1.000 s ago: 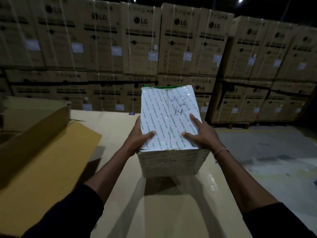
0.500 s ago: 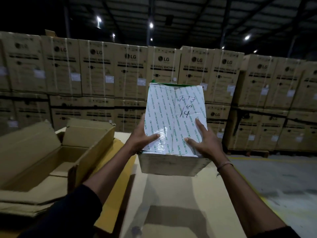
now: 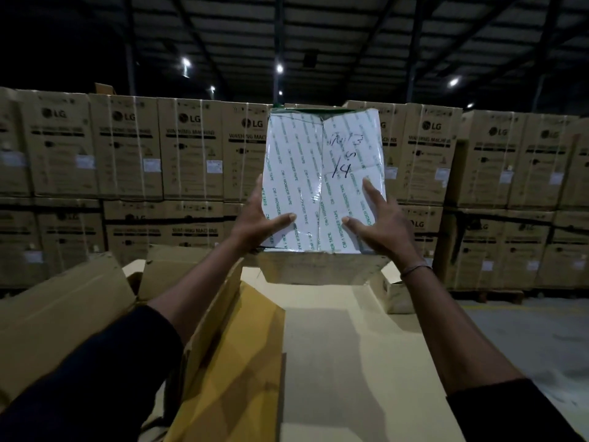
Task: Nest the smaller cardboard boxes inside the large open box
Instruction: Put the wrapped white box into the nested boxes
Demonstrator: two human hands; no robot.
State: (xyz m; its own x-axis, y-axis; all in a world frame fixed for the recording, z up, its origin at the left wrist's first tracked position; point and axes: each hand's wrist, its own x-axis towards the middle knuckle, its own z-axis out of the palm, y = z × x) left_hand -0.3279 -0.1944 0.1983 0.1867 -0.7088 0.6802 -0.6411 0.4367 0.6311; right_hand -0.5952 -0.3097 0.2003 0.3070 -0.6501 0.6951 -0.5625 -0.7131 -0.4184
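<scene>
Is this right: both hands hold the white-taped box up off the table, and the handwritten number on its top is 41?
Not quite. In the head view the handwritten number on the white-taped box reads 14, not 41. The rest stands: the left hand and the right hand hold it, clear of the table.

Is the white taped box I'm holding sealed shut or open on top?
Sealed shut. The white taped box has its top flaps closed and covered in printed tape, seam down the middle, held by left hand and right hand.
</scene>
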